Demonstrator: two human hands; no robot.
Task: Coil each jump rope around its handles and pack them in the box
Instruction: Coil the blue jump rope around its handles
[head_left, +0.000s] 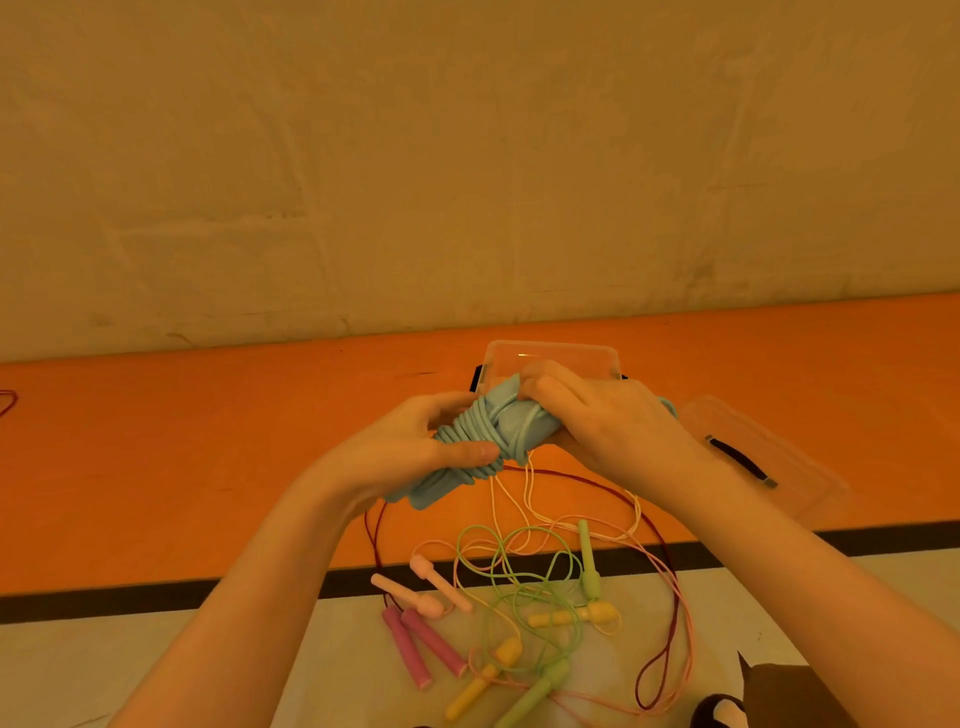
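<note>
The left hand curls round the lower end of the blue jump rope, thumb pressed across the coils, a firm closed grip pinning the windings against the two handles bundled inside. The bundle sits in the air above the orange surface, tilted from about 7 o'clock up to 1 o'clock. The cord looks thin, rubbery and springy, so the turns will likely loosen unless the tail is tucked; the stiff handles under the wraps seem the safest place to hold, as the whole thing appears light. The right hand closes over the upper end, fingers bent round the last turns, apparently working the loose end in. Just beyond the hands, at 12 o'clock, stands the clear box, open, and its lid lies at 3 o'clock of the bundle. At 6 o'clock a tangle waits: pink handles, a dark red cord, yellow handles and green handles, cords crossing one another, which will probably need untangling before each is coiled.
</note>
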